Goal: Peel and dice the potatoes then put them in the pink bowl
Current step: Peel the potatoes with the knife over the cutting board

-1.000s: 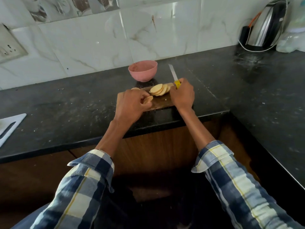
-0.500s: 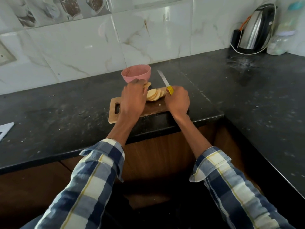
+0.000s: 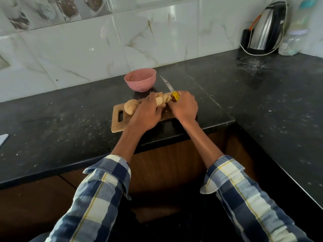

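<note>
A wooden cutting board point(image 3: 116, 125) lies at the counter's front edge. On it sit a peeled potato piece point(image 3: 130, 106) at the left and a fanned row of pale potato slices point(image 3: 165, 99) at the right. My left hand point(image 3: 148, 113) rests over the slices, fingers curled on them. My right hand point(image 3: 185, 107) grips a yellow-handled knife point(image 3: 169, 88), its blade pointing away toward the wall. The pink bowl point(image 3: 140, 79) stands just behind the board.
A steel electric kettle point(image 3: 265, 27) with a cord and a plastic bottle point(image 3: 295, 30) stand in the back right corner. A white object point(image 3: 3, 137) pokes in at the left edge. The black counter point(image 3: 61, 112) turns an inner corner at the right.
My left hand came back from near the pink bowl and settled on the slices. A larger potato piece now shows at the board's left. The right hand stayed on the knife.
</note>
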The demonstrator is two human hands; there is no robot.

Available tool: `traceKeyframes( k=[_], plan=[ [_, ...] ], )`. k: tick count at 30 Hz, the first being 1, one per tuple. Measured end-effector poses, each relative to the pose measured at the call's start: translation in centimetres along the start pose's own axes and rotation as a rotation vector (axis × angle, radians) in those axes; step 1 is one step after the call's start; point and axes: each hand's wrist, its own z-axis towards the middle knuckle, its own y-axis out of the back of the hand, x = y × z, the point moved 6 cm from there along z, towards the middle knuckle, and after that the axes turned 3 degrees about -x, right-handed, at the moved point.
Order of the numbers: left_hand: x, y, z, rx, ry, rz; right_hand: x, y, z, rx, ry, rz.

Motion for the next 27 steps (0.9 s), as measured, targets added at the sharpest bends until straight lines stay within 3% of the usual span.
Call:
traceKeyframes(
  k=[6, 17, 27],
  plan=[
    [0.6, 0.2, 0.4, 0.092, -0.028, 0.033, -0.3, -0.4, 0.3, 0.024, -0.008, -0.005],
    [0.5, 1.7, 0.5, -0.123, 0.015, -0.143, -0.4, -0.2, 0.2, 0.041, -0.003, 0.010],
    [1.1, 1.7, 3.0, -0.076, 0.104, -0.109, -0.6, 0.0, 0.4, 0.098, 0.029, 0.178]
  ],
)
